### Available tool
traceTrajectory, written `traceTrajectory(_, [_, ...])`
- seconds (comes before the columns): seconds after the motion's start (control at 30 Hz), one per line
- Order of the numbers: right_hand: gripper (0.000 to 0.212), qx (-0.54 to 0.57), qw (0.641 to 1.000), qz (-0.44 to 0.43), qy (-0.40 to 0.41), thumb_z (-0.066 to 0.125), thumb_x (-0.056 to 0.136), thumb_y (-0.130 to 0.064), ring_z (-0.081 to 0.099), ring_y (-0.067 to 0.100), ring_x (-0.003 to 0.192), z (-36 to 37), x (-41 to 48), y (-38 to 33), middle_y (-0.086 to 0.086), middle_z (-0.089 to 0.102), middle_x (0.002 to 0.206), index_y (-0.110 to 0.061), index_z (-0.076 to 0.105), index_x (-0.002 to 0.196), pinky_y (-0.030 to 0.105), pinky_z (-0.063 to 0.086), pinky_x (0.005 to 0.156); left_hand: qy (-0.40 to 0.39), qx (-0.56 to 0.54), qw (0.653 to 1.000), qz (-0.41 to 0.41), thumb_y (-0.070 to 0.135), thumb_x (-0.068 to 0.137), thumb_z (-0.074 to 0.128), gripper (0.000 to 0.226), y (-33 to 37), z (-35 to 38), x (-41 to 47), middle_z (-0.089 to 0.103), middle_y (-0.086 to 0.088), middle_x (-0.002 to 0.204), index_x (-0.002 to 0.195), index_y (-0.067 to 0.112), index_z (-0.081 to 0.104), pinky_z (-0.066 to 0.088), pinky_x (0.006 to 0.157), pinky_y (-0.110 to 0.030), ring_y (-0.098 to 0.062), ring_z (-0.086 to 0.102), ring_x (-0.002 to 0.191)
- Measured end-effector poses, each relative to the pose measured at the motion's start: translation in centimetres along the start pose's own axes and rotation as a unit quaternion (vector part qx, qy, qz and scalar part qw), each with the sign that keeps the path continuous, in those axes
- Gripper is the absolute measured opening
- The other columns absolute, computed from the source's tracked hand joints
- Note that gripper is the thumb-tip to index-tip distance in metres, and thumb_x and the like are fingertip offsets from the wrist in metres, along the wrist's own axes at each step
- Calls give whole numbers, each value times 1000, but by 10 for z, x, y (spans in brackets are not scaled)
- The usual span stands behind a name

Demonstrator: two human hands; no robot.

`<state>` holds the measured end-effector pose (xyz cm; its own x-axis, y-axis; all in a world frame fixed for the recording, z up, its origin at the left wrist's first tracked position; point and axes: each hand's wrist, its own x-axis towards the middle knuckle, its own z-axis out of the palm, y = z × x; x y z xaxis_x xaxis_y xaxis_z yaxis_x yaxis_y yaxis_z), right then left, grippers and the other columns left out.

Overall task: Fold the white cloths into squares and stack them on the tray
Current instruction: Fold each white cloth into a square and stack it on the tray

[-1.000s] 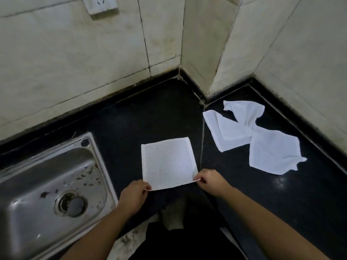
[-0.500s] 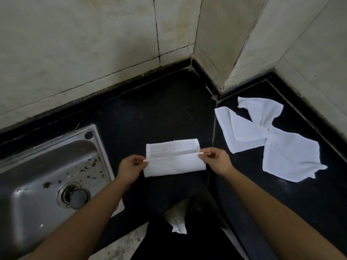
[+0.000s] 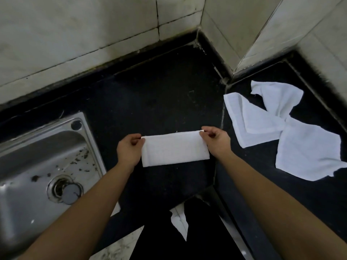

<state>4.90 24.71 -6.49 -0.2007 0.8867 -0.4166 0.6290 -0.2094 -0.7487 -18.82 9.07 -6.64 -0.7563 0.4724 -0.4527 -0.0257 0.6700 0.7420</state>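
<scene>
A white cloth (image 3: pixel 174 149) lies folded in half as a wide rectangle on the black counter (image 3: pixel 159 94). My left hand (image 3: pixel 128 150) pinches its far left corner. At the far right corner my right hand (image 3: pixel 216 141) pinches the doubled edge. To the right lie loose white cloths: one flat with a folded hem (image 3: pixel 246 121), one crumpled behind it (image 3: pixel 277 100), and one spread nearer the counter's right side (image 3: pixel 308 156). No tray is in view.
A steel sink (image 3: pixel 37 166) with a drain plug (image 3: pixel 69 193) sits at the left, its basin speckled with dirt. Tiled walls (image 3: pixel 93 34) close the counter at the back and right, forming a jutting corner (image 3: pixel 231 53). The counter's front edge runs just below the cloth.
Both hands lifted the cloth's near edge and carried it away from me onto the far edge, folding the flat sheet in half. The camera view tilted down slightly.
</scene>
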Motion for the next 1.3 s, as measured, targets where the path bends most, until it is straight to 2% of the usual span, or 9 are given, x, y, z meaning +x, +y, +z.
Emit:
traceTrajectory(0.2, [28,-43,999,-11,29,67,94,-35,65,12,88,9,5,5,-7,70,94,-24,72,119,33,54,92,3,32,999,7,22,91,71,27,0,3,6,70,-3,106,116,12,69,51,89,-29,-16,65,98])
traceTrajectory(0.33, [40,-45,996,-24,75,58,99,-33,60,11,94,14,-11,3,0,61,118,-20,57,137,27,47,89,20,100,991,89,35,94,65,40,-5,0,-7,63,-3,112,127,13,61,53,85,-32,-15,62,96])
traceTrajectory(0.47, [40,-29,990,-105,87,42,106,-24,53,10,119,30,-37,-9,-1,48,136,-16,46,145,22,40,101,18,314,896,314,37,103,45,48,-28,-7,-17,46,-16,143,143,11,47,46,102,-50,-32,47,128])
traceTrajectory(0.57, [43,54,991,-122,19,37,107,-15,48,2,128,58,-49,-26,-1,51,143,-14,41,150,8,33,105,-58,432,828,354,43,104,29,60,-37,-10,-16,25,-18,161,153,10,31,31,113,-55,-34,26,147])
traceTrajectory(0.63, [43,121,987,-104,-17,36,108,-15,48,1,131,81,-55,-39,-1,53,145,-16,40,151,11,33,109,-86,470,806,349,48,104,18,66,-39,-12,-13,15,-15,165,156,8,24,26,117,-56,-29,14,152])
traceTrajectory(0.73, [43,195,977,-75,-45,36,108,-16,48,1,133,115,-57,-49,-1,54,146,-17,41,150,23,36,115,-95,486,801,337,52,103,12,71,-42,-12,-8,13,-13,165,156,5,22,21,119,-56,-25,10,153])
traceTrajectory(0.87, [42,205,974,-89,-40,37,108,-17,49,4,134,126,-54,-36,0,54,146,-14,42,150,33,40,115,-84,495,794,342,51,104,15,70,-49,-7,-3,15,-14,165,156,4,20,17,120,-56,-26,12,153])
traceTrajectory(1.07, [40,274,955,-66,92,41,107,-13,57,11,128,68,-23,7,-1,60,136,-10,46,147,42,44,112,-66,495,788,359,44,104,16,67,-58,-3,0,15,-16,165,156,3,19,11,121,-56,-27,12,153])
traceTrajectory(1.3, [41,252,961,-75,89,42,105,-17,57,9,128,63,-23,10,-6,60,134,-11,49,145,43,44,113,-55,478,799,360,49,104,14,70,-57,-3,-3,10,-16,165,156,3,17,10,121,-56,-27,8,153])
